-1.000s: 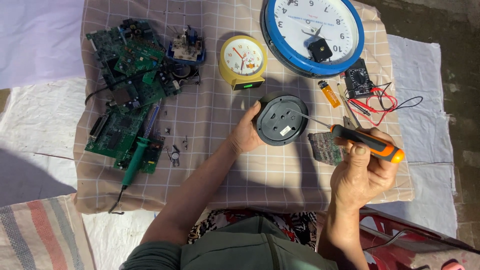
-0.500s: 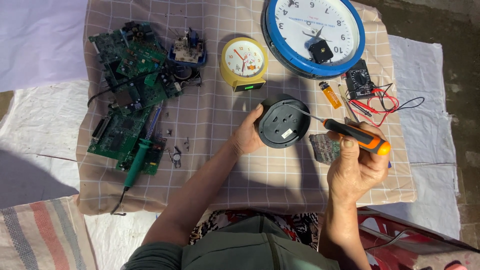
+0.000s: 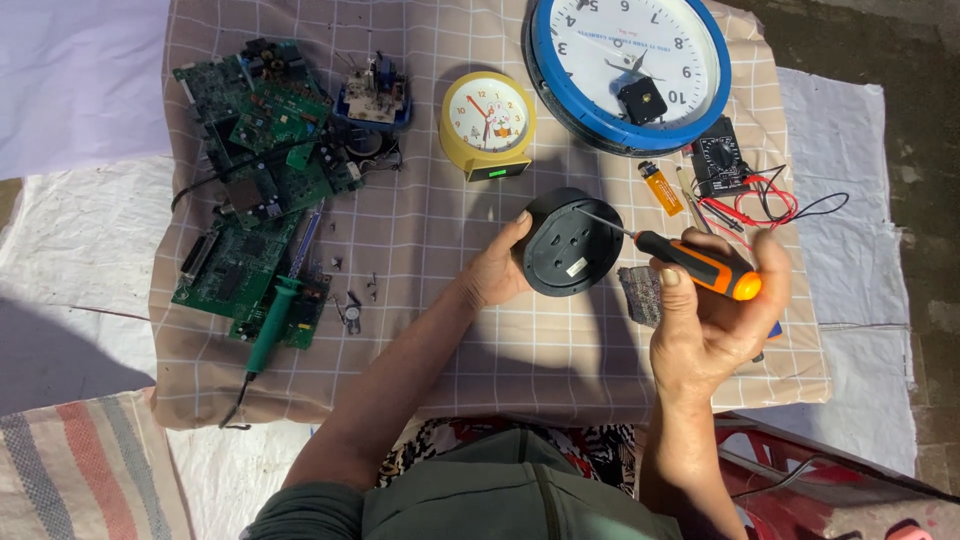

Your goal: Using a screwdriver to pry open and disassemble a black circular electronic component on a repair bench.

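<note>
Large blue wall clock (image 3: 628,70) face-up at the far edge of the checked cloth (image 3: 420,340), hanging over it a little; green circuit boards (image 3: 262,190) heaped toward the left edge, a green soldering iron (image 3: 272,322) lying across them. Small yellow clock (image 3: 487,122) near the middle of the far edge. Black multimeter (image 3: 718,158) with red and black leads (image 3: 768,205) toward the right edge, an orange lighter (image 3: 661,188) just beside it.

Round black clock back (image 3: 573,247) held tilted above the middle of the cloth, left hand (image 3: 497,275) with its grip clamped on the near-left rim. Right hand (image 3: 712,318) with grip closed round the orange-and-black screwdriver (image 3: 700,268), shaft running up-left, tip touching the back's upper face.

Risks, as judged: tip slipping off at that shallow angle and scratching the plastic or jabbing the left thumb; back twisting out of a one-sided hold under pressure; a freed screw dropping among the loose screws (image 3: 350,305) beside the boards and getting lost; leads close to the right wrist, easy to snag.

Against half a second earlier: screwdriver handle lower and flatter, tip further onto the back; back turned slightly; everything else on the cloth unmoved.
</note>
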